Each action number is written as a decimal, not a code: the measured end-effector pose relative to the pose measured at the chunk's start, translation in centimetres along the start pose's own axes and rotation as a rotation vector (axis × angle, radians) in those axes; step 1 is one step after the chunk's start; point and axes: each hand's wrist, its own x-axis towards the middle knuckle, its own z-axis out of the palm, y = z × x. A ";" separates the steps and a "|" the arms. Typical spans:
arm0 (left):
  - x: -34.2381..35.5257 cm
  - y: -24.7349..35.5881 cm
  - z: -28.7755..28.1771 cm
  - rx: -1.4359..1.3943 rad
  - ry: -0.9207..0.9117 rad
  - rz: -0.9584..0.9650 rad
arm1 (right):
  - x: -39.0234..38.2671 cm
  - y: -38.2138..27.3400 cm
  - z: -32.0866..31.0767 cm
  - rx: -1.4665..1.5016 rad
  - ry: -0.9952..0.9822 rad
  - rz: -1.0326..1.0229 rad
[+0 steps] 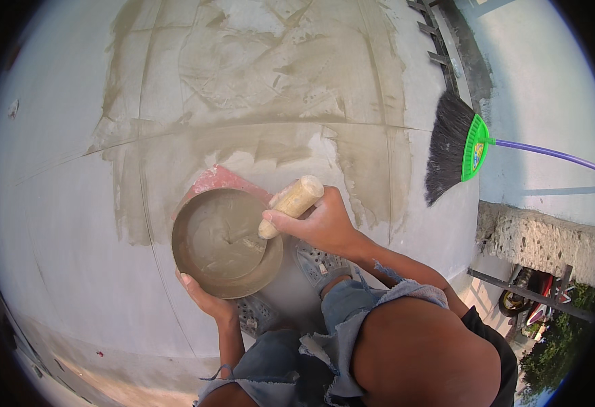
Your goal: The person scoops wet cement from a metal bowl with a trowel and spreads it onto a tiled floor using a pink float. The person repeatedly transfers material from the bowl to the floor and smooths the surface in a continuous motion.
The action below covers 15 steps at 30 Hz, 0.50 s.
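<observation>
My left hand grips the near left rim of a round pan, its thumb at the edge and its fingers hidden beneath. Smooth wet grey-brown plaster fills much of the pan, which tilts slightly. Closed around a thick pale wooden handle, my right hand holds a wooden-handled trowel above the pan's right rim. A plaster-smeared flat red piece shows behind the pan's far rim; whether it joins the handle I cannot tell.
Uneven brown plaster patches cover seams on the pale surface ahead. A broom with black bristles and a green head lies at the right, near a dark ladder-like frame. Below it are a rough ledge and a parked motorcycle.
</observation>
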 end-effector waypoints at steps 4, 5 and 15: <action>0.0 0.1 0.3 0.026 -0.015 0.015 | -0.2 0.3 0.2 0.102 0.052 -0.023; 0.0 0.4 0.3 0.000 0.000 0.007 | 0.0 0.2 0.4 0.130 0.061 -0.022; 0.4 -1.3 -2.3 -0.025 -0.013 -0.009 | 1.3 -0.1 1.4 0.004 -0.079 -0.054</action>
